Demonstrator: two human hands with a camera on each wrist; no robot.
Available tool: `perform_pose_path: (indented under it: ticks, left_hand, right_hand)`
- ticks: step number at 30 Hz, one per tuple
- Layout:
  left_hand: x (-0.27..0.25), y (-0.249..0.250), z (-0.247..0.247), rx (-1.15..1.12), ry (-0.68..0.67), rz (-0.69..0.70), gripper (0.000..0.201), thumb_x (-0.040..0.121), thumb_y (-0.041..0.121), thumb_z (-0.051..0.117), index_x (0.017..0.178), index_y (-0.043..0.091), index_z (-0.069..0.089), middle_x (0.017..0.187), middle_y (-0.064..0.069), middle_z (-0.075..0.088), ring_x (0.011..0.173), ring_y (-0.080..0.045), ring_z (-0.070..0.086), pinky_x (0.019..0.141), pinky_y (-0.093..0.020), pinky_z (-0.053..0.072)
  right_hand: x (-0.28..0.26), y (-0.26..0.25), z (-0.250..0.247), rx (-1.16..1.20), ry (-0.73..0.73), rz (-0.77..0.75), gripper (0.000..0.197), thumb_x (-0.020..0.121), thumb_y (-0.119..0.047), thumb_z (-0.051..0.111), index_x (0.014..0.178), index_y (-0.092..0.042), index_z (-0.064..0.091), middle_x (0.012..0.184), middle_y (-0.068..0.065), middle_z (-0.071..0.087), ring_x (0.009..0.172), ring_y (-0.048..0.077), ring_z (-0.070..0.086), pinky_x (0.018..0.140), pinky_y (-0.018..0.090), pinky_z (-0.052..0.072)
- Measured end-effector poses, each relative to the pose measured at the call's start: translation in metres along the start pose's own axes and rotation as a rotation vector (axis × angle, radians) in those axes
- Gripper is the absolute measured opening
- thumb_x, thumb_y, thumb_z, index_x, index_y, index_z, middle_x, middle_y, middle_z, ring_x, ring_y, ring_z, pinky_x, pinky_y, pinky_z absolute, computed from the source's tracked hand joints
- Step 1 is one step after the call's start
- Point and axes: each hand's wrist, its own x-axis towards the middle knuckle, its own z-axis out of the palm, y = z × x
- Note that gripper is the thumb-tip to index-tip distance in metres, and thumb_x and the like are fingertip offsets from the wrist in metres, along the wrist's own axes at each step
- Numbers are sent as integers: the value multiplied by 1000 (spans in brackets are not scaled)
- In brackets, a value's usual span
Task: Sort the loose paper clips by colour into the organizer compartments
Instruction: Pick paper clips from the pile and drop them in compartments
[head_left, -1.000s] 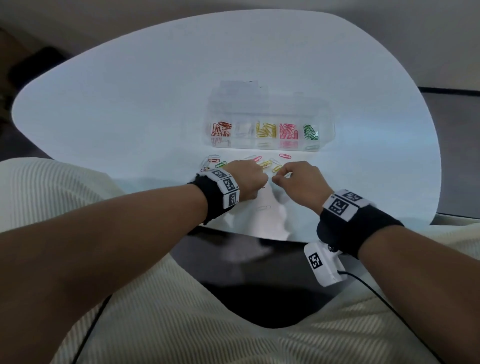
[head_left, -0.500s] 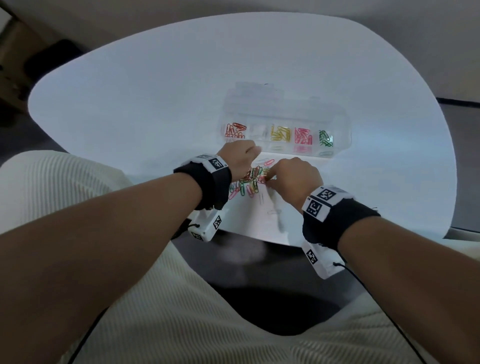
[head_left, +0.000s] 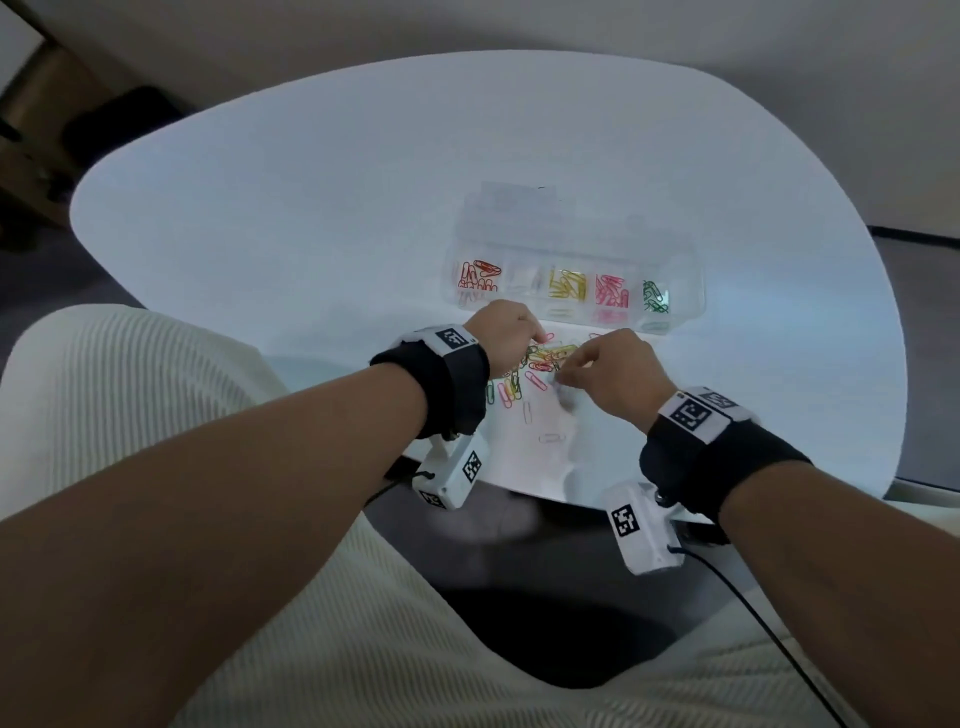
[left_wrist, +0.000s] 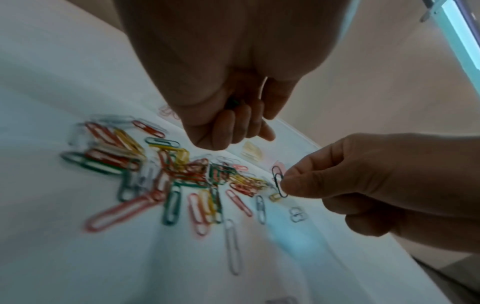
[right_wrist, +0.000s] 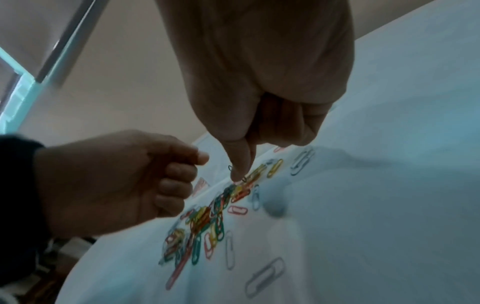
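- R hand now pinches one dark green clip, lifted off the heap; 1 s ago it was only reaching.
- L hand curled over loose clips, something dark inside; contents unclear.
- Organizer just beyond the heap; green compartment far R → prob. next drop.

A white rounded table fills the middle of the scene, its glossy top reflecting cool light. Beyond its far edge rises a plain beige wall. At far left stands brown wooden furniture — dark floor beneath it. A pale-lit window frame shows overhead.
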Motion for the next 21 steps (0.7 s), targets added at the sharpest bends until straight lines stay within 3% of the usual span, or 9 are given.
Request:
perform_pose_path:
  ticks: [1, 3, 5, 8, 12, 15, 17, 19, 21]
  left_hand:
    - [3, 1, 3, -12, -4, -4, 29, 97, 7, 41, 102, -1, 68, 102, -14, 65, 81, -28, 58, 59, -28, 40]
    - [5, 3, 9, -151, 3, -61, 29, 97, 16, 45, 85, 3, 67, 70, -6, 56, 60, -24, 49, 50, -26, 35]
    - [7, 3, 17, -305, 25, -157, 34, 96, 28, 45, 74, 8, 60, 54, -4, 43, 46, -20, 35, 46, -23, 27]
    - [3, 7, 29, -537, -31, -261, 44, 97, 43, 43, 74, 8, 56, 58, -6, 50, 44, -16, 34, 45, -21, 28]
    - [-3, 14, 37, -802, -204, -335, 24, 98, 32, 42, 92, 14, 57, 58, -4, 44, 41, -12, 33, 40, -16, 25]
    - [-2, 18, 31, -648, -240, -345, 35, 101, 30, 40, 68, 17, 43, 49, 3, 31, 32, -8, 21, 40, -13, 15]
    - [0, 24, 24, -385, -183, -303, 40, 101, 28, 41, 63, 16, 41, 48, 3, 35, 33, -11, 26, 40, -14, 20]
    - [5, 31, 18, -109, -121, -236, 34, 101, 24, 40, 73, 9, 53, 60, -3, 49, 43, -13, 40, 41, -17, 30]
    - [10, 42, 14, -7, -73, -166, 32, 101, 19, 40, 97, -1, 64, 82, -15, 64, 59, -22, 54, 44, -19, 34]
  right_hand:
    - [-2, 2, -4, 59, 4, 3, 11, 80, -24, 78, 76, -14, 74, 74, -9, 64, 66, 4, 55, 52, 17, 37]
    - [-9, 2, -13, 200, 13, 6, 12, 83, -22, 76, 79, -11, 75, 72, -7, 64, 59, 2, 52, 48, 16, 36]
    - [-18, -2, -24, 328, 18, 9, 11, 84, -20, 74, 79, -10, 75, 54, -10, 56, 40, 3, 38, 40, 12, 31]
    - [-27, -13, -38, 363, -28, -43, 13, 86, -22, 73, 79, -11, 75, 39, -14, 43, 38, 7, 29, 37, 14, 27]
    - [-29, -29, -49, 253, -66, -66, 21, 89, -34, 66, 85, -14, 69, 56, -9, 54, 39, 3, 38, 41, 16, 33]
    - [-25, -34, -62, 322, -58, 12, 20, 94, -27, 57, 83, -10, 54, 72, 7, 44, 54, 15, 37, 44, 22, 34]
    - [-20, -33, -70, 327, -53, 70, 11, 94, -20, 54, 87, -13, 51, 76, 9, 42, 61, 19, 37, 54, 29, 34]
    - [-12, -26, -79, 359, -24, 151, 10, 92, -18, 53, 87, -8, 54, 79, 10, 47, 67, 21, 44, 61, 32, 36]
    - [-4, -19, -87, 505, 13, 220, 10, 90, -16, 53, 86, -7, 55, 83, 11, 50, 68, 21, 47, 61, 30, 39]
